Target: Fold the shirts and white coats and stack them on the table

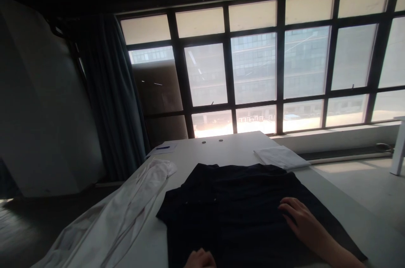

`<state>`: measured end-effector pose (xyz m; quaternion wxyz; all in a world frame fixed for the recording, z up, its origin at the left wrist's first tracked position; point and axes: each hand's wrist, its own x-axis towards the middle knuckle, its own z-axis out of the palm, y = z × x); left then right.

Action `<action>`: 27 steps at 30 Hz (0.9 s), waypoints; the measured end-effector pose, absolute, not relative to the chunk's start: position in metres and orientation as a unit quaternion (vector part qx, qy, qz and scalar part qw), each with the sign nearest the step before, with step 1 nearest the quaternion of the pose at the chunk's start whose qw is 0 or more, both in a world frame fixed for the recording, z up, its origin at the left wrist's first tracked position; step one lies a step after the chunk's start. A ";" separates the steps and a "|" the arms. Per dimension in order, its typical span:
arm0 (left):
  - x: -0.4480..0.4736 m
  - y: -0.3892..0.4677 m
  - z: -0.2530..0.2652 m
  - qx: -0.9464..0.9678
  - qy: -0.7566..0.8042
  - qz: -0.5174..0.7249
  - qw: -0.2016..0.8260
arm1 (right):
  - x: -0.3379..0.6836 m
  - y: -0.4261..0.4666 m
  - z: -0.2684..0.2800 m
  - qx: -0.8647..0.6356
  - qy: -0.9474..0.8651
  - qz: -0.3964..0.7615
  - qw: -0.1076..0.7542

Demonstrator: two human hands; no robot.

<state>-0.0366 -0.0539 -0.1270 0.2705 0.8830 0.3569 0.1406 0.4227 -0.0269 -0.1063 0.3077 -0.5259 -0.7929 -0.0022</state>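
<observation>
A dark shirt (pixel 247 213) lies spread on the white table (pixel 234 150), with a sleeve-like corner pointing left and small light specks on its front. My right hand (pixel 300 219) rests over its right part, palm down, fingers loosely bent and the thumb apart from them. At the bottom edge of the view, my left hand (pixel 200 258) is partly cut off. Its fingers are curled down against the shirt's lower left part and look closed on the cloth, though their tips are hidden.
White crumpled cloth (pixel 126 213) hangs over the table's left side. Folded white cloth (pixel 281 156) lies at the right edge. A pen (pixel 163 147) rests on paper at the far left corner. Beyond stand windows (pixel 253 68) and a dark blue curtain (pixel 110 87).
</observation>
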 end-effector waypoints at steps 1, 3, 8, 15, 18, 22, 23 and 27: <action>-0.036 -0.054 -0.129 0.885 0.365 0.139 0.252 | 0.406 -0.036 -0.094 -0.501 -0.809 0.023 0.306; -0.035 -0.056 -0.126 0.894 0.366 0.129 0.223 | 0.366 -0.054 -0.071 -0.457 -0.837 0.083 0.290; -0.032 -0.061 -0.110 0.914 0.352 0.117 0.164 | 0.247 -0.069 -0.077 -0.235 -0.938 0.107 0.232; -0.035 -0.064 -0.103 0.925 0.338 0.171 0.021 | 0.162 -0.051 -0.176 -0.237 -0.917 -0.028 0.318; -0.037 -0.069 -0.079 0.927 0.332 0.174 0.024 | 0.170 -0.050 -0.177 -0.254 -0.909 -0.024 0.329; -0.040 -0.080 -0.039 0.930 0.329 0.159 0.031 | 0.184 -0.057 -0.143 -0.197 -0.917 -0.008 0.347; -0.041 -0.083 -0.033 0.933 0.324 0.153 0.035 | 0.187 -0.059 -0.132 -0.186 -0.913 0.019 0.362; -0.047 -0.087 -0.031 0.926 0.335 0.160 0.071 | 0.197 -0.062 -0.096 -0.302 -0.816 0.201 0.449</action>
